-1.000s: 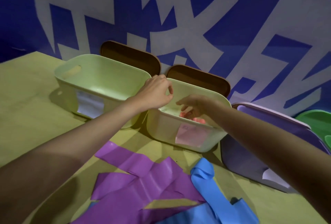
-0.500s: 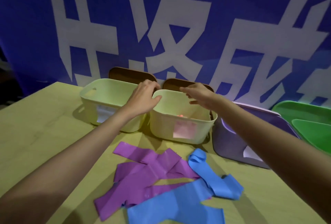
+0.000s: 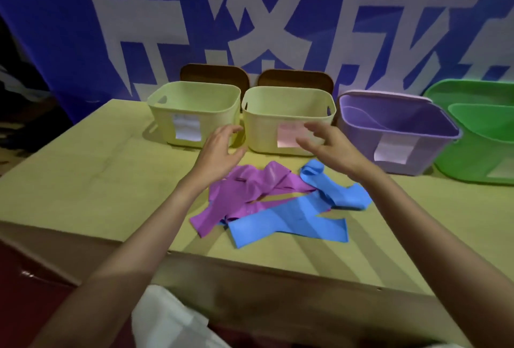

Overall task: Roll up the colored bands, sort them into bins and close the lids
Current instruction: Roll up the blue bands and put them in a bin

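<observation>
Both hands were empty there, hovering above the tabletop in the middle of the frame. The left hand point(image 3: 219, 150) had its fingers loosely spread and gripping nothing, and the right hand point(image 3: 324, 143) matched it, fingers apart and blurred, in front of the cream bin with the pink label point(image 3: 288, 119).

The work lay just below them: a purple band point(image 3: 244, 194) crumpled in folds, and a blue band point(image 3: 294, 217) crossing over its lower right part, both flat, thin and stretchy-looking, with a soft sheen. Neither was rolled, so the job looked far from done.

The step in hand appeared to be picking up the next band. Doing it well probably meant freeing one band from the other first, since they overlapped, then laying it straight and flat, pinching one end and rolling tight and even so the coil would not spring open.

The bins stood in a row across the upper middle: the cream bin with the white label point(image 3: 192, 115), its pink-labelled neighbour, a lilac bin point(image 3: 395, 136) and a green bin point(image 3: 478, 136) at the right edge. All were smooth plastic with rounded corners. Two brown lids point(image 3: 214, 73) leaned upright behind the cream pair, so every bin I could see was open-topped.
</observation>
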Motion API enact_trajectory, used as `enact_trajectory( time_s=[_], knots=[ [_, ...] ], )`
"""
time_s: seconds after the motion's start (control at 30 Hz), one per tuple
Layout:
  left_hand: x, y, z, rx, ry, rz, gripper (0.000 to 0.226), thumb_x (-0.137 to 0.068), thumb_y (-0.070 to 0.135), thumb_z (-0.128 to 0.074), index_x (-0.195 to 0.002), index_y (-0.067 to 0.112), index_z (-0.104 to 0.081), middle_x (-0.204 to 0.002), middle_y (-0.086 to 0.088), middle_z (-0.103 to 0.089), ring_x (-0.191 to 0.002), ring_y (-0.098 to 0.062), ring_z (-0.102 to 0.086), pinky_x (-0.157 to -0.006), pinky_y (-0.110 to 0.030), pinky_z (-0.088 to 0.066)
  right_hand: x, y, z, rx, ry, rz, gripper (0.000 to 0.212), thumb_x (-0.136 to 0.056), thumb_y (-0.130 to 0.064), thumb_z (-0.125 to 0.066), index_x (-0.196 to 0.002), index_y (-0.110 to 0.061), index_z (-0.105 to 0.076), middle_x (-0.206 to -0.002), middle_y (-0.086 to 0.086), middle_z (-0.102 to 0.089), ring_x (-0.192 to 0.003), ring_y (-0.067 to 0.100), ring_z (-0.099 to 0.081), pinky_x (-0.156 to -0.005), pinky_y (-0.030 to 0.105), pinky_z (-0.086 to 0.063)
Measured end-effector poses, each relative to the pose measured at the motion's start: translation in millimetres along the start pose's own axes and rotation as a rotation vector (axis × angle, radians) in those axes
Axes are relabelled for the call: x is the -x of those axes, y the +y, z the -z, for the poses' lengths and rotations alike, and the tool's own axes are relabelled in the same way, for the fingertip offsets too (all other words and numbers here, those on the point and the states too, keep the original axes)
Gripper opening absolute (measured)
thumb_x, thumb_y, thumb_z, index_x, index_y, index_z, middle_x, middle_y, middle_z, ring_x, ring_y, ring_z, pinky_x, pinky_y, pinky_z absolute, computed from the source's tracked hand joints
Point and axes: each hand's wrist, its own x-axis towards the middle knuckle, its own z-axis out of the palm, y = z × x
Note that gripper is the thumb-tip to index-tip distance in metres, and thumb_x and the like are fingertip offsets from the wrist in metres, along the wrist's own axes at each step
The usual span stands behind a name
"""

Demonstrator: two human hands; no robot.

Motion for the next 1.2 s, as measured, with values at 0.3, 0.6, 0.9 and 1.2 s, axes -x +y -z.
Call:
enact_trajectory(
  time_s=[0.3,0.6,0.9,1.2],
  knots=[
    [19,15,-63,0.029,-0.256,-0.111,0.033,-0.089,0.020,-0.064,-0.121,0.014,-0.058,-0.121,-0.002,-0.057,-0.109,-0.014,-0.054,-0.090,-0.028,-0.044,61,86,-29,0.125,0.056,-0.228,0.057,-0.091,-0.024,-0.064,-0.139,-0.004,-0.042,-0.140,0.017,-0.045,-0.129,0.029,-0.044,-0.102,0.030,-0.032],
    [-39,62,-137,-0.010,-0.350,-0.090,0.031,-0.091,0.022,-0.063,-0.116,0.004,-0.065,-0.120,-0.011,-0.065,-0.114,-0.024,-0.057,-0.093,-0.030,-0.041,62,109,-22,0.052,0.200,-0.255,0.047,-0.092,-0.023,-0.063,-0.132,-0.001,-0.050,-0.126,0.018,-0.056,-0.115,0.030,-0.055,-0.094,0.033,-0.040],
    [-58,69,-175,-0.287,-0.328,-0.127,0.052,-0.077,0.052,-0.071,-0.087,0.002,-0.070,-0.092,-0.014,-0.067,-0.089,-0.029,-0.061,-0.075,-0.043,-0.051,66,123,-18,0.030,0.177,-0.285,0.037,-0.094,-0.021,-0.059,-0.124,0.000,-0.057,-0.112,0.014,-0.066,-0.106,0.027,-0.060,-0.080,0.022,-0.037],
    [-59,61,-175,-0.254,-0.320,-0.123,0.021,-0.094,0.017,-0.053,-0.086,0.000,-0.062,-0.094,-0.019,-0.063,-0.091,-0.037,-0.059,-0.068,-0.041,-0.044,64,130,-14,0.096,0.056,-0.289,0.033,-0.087,-0.028,-0.069,-0.110,-0.005,-0.064,-0.108,0.008,-0.066,-0.096,0.023,-0.059,-0.080,0.030,-0.044]
  ],
)
